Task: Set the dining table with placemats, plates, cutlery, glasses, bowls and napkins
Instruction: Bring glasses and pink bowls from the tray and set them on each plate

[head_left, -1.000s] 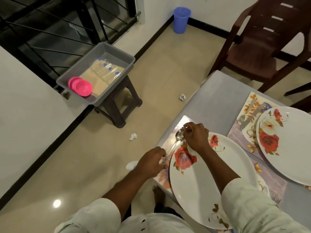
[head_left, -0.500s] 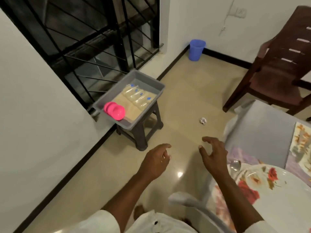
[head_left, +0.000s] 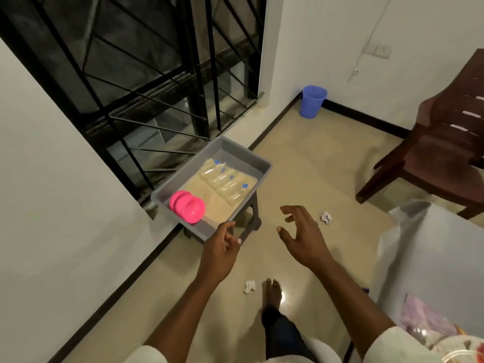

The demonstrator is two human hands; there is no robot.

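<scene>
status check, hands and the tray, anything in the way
Left hand open, empty, at grey tray corner. Right hand open, empty. Pink bowls and glasses in tray. Nothing blocking.

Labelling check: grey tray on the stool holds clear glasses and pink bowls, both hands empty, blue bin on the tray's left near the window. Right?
One error: the blue bin stands on the floor in the far corner, beyond the grey tray, not at its left. The head view shows it. Glasses, pink bowls, empty left hand and right hand are correct.
</scene>
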